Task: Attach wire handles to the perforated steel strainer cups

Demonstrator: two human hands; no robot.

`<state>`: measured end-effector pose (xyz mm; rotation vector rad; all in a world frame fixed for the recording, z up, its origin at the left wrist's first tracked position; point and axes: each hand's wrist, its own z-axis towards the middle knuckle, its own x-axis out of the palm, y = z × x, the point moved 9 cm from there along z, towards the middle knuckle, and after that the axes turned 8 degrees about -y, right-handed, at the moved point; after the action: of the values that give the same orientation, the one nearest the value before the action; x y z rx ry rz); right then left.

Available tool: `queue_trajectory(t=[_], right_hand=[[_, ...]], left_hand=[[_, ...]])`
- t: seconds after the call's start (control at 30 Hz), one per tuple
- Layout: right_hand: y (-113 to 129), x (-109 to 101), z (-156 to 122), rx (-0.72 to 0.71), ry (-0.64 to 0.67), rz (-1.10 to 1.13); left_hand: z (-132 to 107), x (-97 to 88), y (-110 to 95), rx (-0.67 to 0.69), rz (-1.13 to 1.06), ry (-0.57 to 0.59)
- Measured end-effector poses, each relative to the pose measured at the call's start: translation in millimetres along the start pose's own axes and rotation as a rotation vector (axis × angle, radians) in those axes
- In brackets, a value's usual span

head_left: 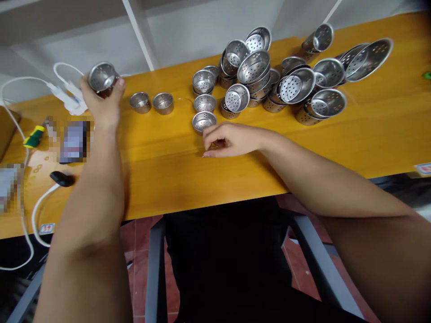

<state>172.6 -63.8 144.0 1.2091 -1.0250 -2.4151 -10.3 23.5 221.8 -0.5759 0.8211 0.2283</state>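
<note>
My left hand (pixel 101 101) is closed round a small perforated steel cup (pixel 102 77), held tilted above the far left of the yellow wooden table (pixel 235 170). Two more small cups (pixel 140 102) (pixel 163 102) stand just to its right. My right hand (pixel 229 140) rests on the table with fingers curled in a pinch; what they hold, if anything, is too small to make out. It lies right beside another steel cup (pixel 204 121), at the front of a column of three cups.
A big heap of perforated steel cups (pixel 289 80) covers the far middle and right of the table. At left lie a white cable with plug (pixel 67 96), a green-yellow screwdriver (pixel 33 137), a black object (pixel 62 178) and a blurred device (pixel 73 141). A chair sits below.
</note>
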Motion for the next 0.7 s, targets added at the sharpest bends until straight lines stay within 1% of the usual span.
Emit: queue_trajectory(t=[0.03,0.1,0.13,0.17,0.2,0.3,0.33,0.37,0.4,0.47,0.5,0.57,0.63,0.7], right_hand=[[-3,1,0,-0.002,-0.013,-0.016],[-6,1,0,-0.011,-0.035,-0.031],[-6,0,0,-0.017,-0.045,-0.036],[-6,-2,0,-0.023,-0.057,-0.042],[-6,-3,0,-0.03,-0.068,-0.046],[-4,-7,0,-0.046,-0.091,-0.055],[-4,-7,0,-0.049,-0.095,-0.059],[-3,-7,0,-0.051,-0.098,-0.063],[-3,-7,0,-0.052,-0.099,-0.069],[-4,-7,0,-0.057,-0.102,-0.077],[-4,-7,0,-0.059,-0.104,-0.08],[-4,-9,0,-0.057,-0.113,-0.088],[-5,-10,0,-0.051,-0.123,-0.092],[-4,-11,0,-0.046,-0.13,-0.098]], left_hand=[[1,-2.7,3,0.007,0.014,-0.021],[-5,-4.6,15,0.008,0.032,-0.062],[-11,-5.6,26,-0.004,0.038,-0.091],[-19,-7.0,40,-0.031,0.046,-0.126],[-27,-12.5,60,-0.086,0.061,-0.206],[-65,-40.2,141,-0.426,0.15,-0.586],[-76,-42.6,162,-0.485,0.151,-0.642],[-83,-43.8,178,-0.511,0.16,-0.679],[-86,-40.7,191,-0.523,0.187,-0.644],[-91,-36.4,207,-0.525,0.253,-0.574],[-94,-35.6,211,-0.515,0.284,-0.546],[-99,-37.8,217,-0.479,0.311,-0.533],[-106,-43.9,221,-0.421,0.292,-0.567],[-113,-54.4,225,-0.345,0.279,-0.655]])
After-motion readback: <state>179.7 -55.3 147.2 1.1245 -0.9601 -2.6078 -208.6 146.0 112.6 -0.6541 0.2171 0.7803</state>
